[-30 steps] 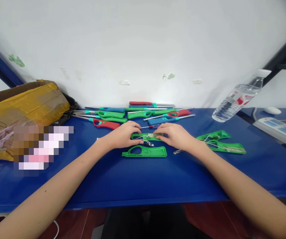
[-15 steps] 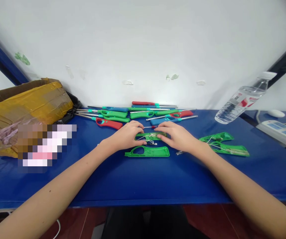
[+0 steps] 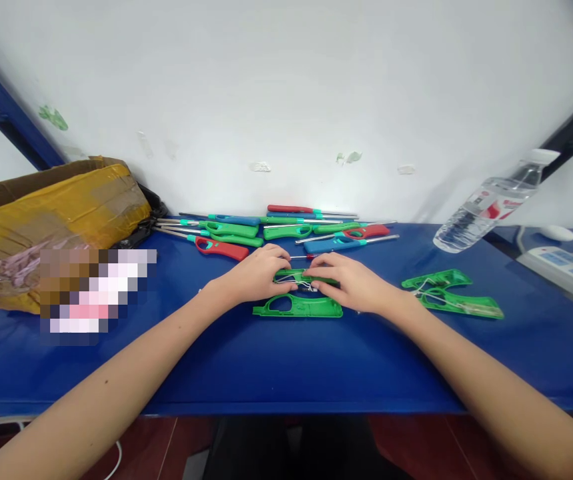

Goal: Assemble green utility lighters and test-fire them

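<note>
Between my hands lies a green lighter shell half [image 3: 298, 273] with thin white wires and a small dark part [image 3: 308, 287] at its near side. My left hand [image 3: 261, 275] closes its thumb and fingers on the left end of this shell half. My right hand [image 3: 342, 279] is at its right part, thumb and fingertips drawn together by the wires. What those fingertips pinch is too small to make out. Just nearer to me, the matching green shell half [image 3: 311, 307] lies with its hollow inside facing up. A screwdriver with a red handle [image 3: 310, 256] lies behind my hands.
Several long-necked lighters [image 3: 236, 230] in red, green and blue lie along the wall. Another opened green lighter [image 3: 459, 295] is at the right. A water bottle [image 3: 486, 207], a power strip [image 3: 561, 267] and a taped cardboard box [image 3: 61, 220] stand on the blue table [image 3: 286, 373].
My right hand has shifted left over the shell half, its fingertips now at the wires in the middle. My left hand keeps its place on the left end. The view has tilted slightly.
</note>
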The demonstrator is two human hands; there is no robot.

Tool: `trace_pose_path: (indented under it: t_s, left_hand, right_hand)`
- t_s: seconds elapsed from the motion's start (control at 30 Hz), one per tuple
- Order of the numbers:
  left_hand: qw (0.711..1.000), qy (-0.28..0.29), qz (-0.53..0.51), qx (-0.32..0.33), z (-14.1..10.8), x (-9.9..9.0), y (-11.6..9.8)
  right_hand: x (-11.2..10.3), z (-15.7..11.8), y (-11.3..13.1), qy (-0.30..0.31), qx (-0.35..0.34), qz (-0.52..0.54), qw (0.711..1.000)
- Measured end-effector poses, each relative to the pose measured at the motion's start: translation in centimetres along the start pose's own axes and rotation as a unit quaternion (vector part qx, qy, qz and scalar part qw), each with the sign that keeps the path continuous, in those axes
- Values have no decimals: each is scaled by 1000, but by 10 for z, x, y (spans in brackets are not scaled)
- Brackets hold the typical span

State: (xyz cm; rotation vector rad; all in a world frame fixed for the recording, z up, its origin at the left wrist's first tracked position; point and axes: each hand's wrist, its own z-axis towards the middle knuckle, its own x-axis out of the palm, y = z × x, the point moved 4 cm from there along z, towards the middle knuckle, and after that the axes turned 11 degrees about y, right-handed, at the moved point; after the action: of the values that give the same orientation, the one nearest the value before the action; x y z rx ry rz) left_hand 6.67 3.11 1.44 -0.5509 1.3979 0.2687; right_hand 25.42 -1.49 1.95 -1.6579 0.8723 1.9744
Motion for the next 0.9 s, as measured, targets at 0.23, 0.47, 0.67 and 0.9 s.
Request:
trace_pose_path:
  t_s: [0.23, 0.47, 0.67, 0.9]
  left_hand:
    - [1000, -4, 0, 10, 0, -5, -1]
    - [997, -50, -54, -10, -43, -24, 21]
    - [999, -17, -43, -22, -58, -28, 17]
    - [999, 26, -6, -23, -57, -27, 14]
  right_hand:
    - [-1, 0, 1, 7, 5, -4, 1000]
    - [-1, -1, 0, -9, 13, -10, 1000]
    - [-2, 0, 1, -28, 1, -3, 1000]
    - [-4, -1, 2, -25, 17, -9, 999]
